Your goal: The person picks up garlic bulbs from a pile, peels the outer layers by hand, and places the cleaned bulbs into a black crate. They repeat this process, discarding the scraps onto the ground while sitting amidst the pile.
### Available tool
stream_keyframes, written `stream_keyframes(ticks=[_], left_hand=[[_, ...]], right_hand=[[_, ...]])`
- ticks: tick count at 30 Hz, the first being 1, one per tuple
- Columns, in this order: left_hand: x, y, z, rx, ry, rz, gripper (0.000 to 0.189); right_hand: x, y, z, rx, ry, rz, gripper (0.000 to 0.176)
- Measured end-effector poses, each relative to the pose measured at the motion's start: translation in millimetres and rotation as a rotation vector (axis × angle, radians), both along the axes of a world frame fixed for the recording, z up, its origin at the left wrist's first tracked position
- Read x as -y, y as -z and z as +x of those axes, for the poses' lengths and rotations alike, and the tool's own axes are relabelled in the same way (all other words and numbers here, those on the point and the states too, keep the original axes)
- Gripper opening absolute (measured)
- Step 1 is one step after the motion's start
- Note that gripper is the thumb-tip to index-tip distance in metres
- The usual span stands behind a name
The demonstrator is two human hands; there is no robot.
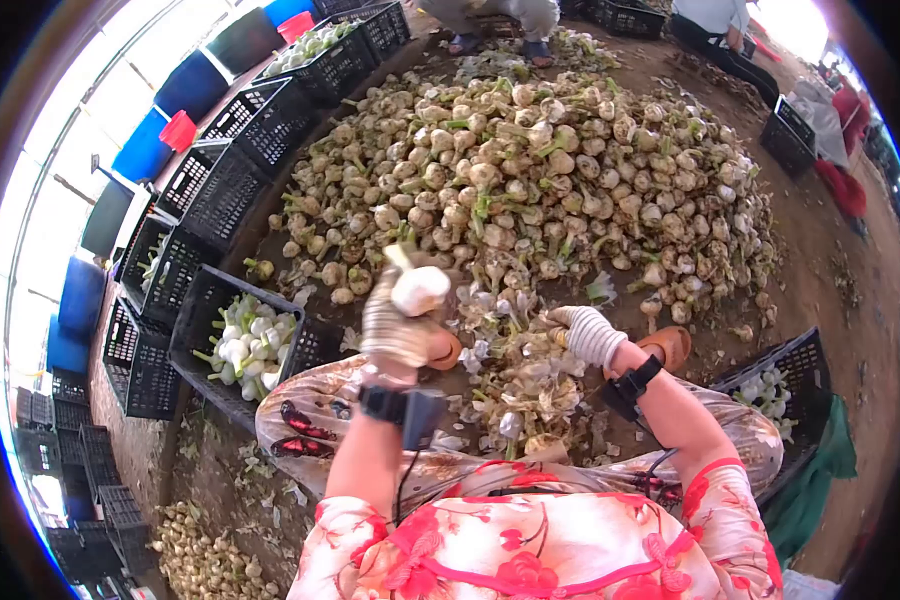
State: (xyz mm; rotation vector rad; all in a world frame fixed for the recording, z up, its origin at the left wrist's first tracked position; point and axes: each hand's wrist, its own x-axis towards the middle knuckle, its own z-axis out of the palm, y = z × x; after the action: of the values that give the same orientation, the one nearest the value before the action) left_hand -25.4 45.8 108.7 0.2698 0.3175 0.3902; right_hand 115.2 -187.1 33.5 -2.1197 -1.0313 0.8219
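Note:
My left hand (pixel 392 330), in a striped knitted glove and blurred by motion, is closed on a peeled white garlic bulb (pixel 420 290) with a short pale stem. Above the peelings between my legs, my right hand (pixel 588 335), gloved too, has its fingers curled together; whatever they may hold is hidden. Papery garlic skins (pixel 530 390) lie heaped below both hands. Just ahead rises a large pile of unpeeled garlic bulbs (pixel 530 170) with dirty skins and cut stems.
A black crate (pixel 185 345) at my left contains cleaned white bulbs; another crate (pixel 815 375) with bulbs stands at my right beside green cloth (pixel 820 480). More black crates (pixel 220 200) line the left side. Other people sit behind the pile and at upper right. Small bulbs (pixel 205 555) lie lower left.

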Motion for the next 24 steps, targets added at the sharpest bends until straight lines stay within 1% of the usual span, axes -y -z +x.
stream_keyframes(ticks=[1, 2, 3, 4, 6, 7, 8, 9, 10, 11, 12, 13, 15, 16, 17, 18, 19, 20, 21, 23, 24], left_hand=[[-26.5, 12.7, -10.4, -0.068, -0.077, 0.003, 0.024], [-44.3, 5.5, -21.4, -0.225, -0.253, -0.010, 0.023], [-69.3, 4.7, -35.5, -0.200, -0.419, 0.237, 0.023], [-113.8, 22.5, -59.9, -0.290, -0.598, 0.298, 0.023], [-151.3, 8.2, -101.5, -0.640, -0.955, 0.563, 0.023], [-156.0, -4.5, -106.2, -0.816, -1.134, 0.700, 0.023], [-146.2, -18.7, -93.1, -0.907, -1.235, 0.723, 0.023], [-129.5, -34.1, -73.9, -0.997, -1.334, 0.746, 0.022], [-109.7, -46.8, -54.9, -0.585, -1.009, 0.366, 0.030], [-102.2, -32.6, -33.0, -0.852, -1.165, 0.721, 0.029], [-99.2, -15.0, -15.9, -0.950, -1.049, 0.908, 0.034], [-94.9, 0.4, 1.2, -1.042, -0.921, 1.091, 0.040], [-64.1, 18.5, 48.9, -0.886, -0.561, 0.938, 0.037], [-58.9, 42.1, 63.0, -0.757, -0.405, 0.797, 0.034], [-51.3, 62.3, 73.2, -0.592, -0.237, 0.724, 0.033], [-43.6, 82.4, 83.5, -0.452, -0.059, 0.645, 0.031], [-30.7, 93.3, 93.8, -0.276, 0.128, 0.625, 0.031], [-14.7, 101.1, 103.3, -0.389, 0.153, 0.689, 0.033], [-1.2, 108.3, 110.6, -0.503, 0.180, 0.752, 0.036], [12.2, 119.6, 117.9, -0.437, 0.314, 0.832, 0.043], [16.8, 138.0, 119.0, -0.518, 0.331, 0.864, 0.048]], right_hand=[[3.9, 11.9, 6.8, -0.013, 0.032, 0.003, 0.031], [7.8, 33.3, 16.0, -0.026, 0.068, 0.006, 0.031], [12.2, 45.7, 23.8, -0.040, 0.105, 0.010, 0.031], [11.3, 31.3, 29.4, 0.077, 0.109, -0.184, 0.034], [15.6, 17.1, 44.4, -0.181, 0.325, -0.249, 0.036], [16.2, 16.0, 52.0, -0.311, 0.429, -0.281, 0.037], [22.8, 53.4, 70.3, -0.008, 0.413, -0.181, 0.039], [26.6, 77.8, 88.8, 0.025, 0.407, -0.156, 0.045], [21.6, 61.2, 95.8, 0.139, 0.394, -0.224, 0.048], [13.0, 42.1, 102.9, 0.252, 0.375, -0.292, 0.052], [6.1, 44.5, 118.6, 0.230, 0.430, -0.297, 0.056], [-0.9, 48.3, 132.6, 0.305, 0.480, -0.312, 0.058], [-18.0, 52.1, 167.7, 0.347, 0.509, -0.365, 0.058], [-27.3, 59.4, 188.1, 0.354, 0.517, -0.376, 0.060], [-34.5, 62.6, 203.9, 0.366, 0.544, -0.347, 0.061], [-42.1, 68.5, 221.6, 0.369, 0.540, -0.390, 0.062], [-48.8, 75.4, 235.0, 0.371, 0.533, -0.432, 0.062], [-55.9, 66.0, 236.7, 0.355, 0.549, -0.418, 0.057], [-60.7, 72.7, 245.4, 0.317, 0.528, -0.510, 0.055], [-66.5, 84.7, 266.0, 0.246, 0.480, -0.691, 0.052], [-61.6, 100.1, 258.2, 0.456, 0.549, -0.516, 0.048]])
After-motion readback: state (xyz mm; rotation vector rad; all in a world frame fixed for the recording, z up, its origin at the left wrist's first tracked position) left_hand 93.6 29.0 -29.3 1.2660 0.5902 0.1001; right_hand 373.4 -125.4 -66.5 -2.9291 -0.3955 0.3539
